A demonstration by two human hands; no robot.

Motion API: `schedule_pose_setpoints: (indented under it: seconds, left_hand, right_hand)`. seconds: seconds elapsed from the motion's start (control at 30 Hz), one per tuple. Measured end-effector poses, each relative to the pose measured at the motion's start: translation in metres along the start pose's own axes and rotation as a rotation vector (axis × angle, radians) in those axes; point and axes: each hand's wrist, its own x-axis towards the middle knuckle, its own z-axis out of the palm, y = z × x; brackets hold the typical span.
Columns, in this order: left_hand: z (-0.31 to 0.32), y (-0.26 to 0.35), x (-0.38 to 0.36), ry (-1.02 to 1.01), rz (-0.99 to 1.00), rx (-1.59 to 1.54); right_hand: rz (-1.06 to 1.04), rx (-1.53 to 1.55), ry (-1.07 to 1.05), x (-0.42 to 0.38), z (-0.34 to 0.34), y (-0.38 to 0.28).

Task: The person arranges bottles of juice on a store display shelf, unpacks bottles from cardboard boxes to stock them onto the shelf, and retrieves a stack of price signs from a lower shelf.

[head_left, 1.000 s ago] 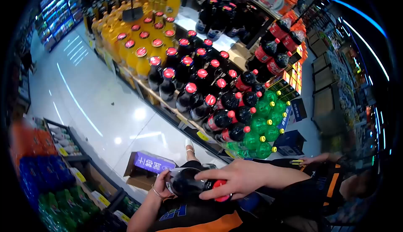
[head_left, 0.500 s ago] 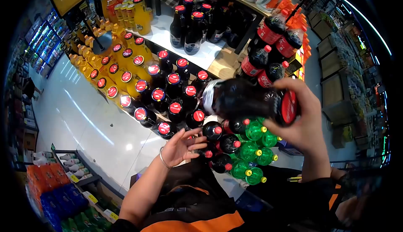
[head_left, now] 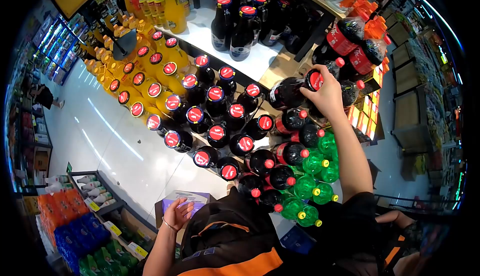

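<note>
My right hand grips a dark glass bottle near its wide red cap. The bottle leans, its base toward the left, at the back of the dark-bottle rows. Similar red-capped bottles stand to its left, and cola bottles with small red caps are just in front. Low at the left, my left hand holds nothing, its fingers apart and slightly curled. It is near a purple box and wears a bracelet.
Yellow juice bottles fill the display's left side. Green bottles stand at the near right. More dark bottles are on a raised white shelf. Large cola bottles stand at the back right. Another person's arm shows at lower right.
My right hand has carried the bottle away from me, toward the back of the rows. My left hand has drawn back from the cola bottles, down and left.
</note>
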Motion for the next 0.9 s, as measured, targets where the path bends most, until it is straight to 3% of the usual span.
schedule_pose_setpoints:
  seconds: [0.43,0.9]
  left_hand:
    - [-0.009,-0.033,-0.005,0.166,-0.043,-0.016]
    - [0.006,-0.037,-0.002,0.177,-0.027,-0.087]
  right_hand:
    - [0.113,-0.108,-0.081,0.019,0.062,0.028]
    - [0.109,-0.131,-0.141,0.023,0.066,0.026]
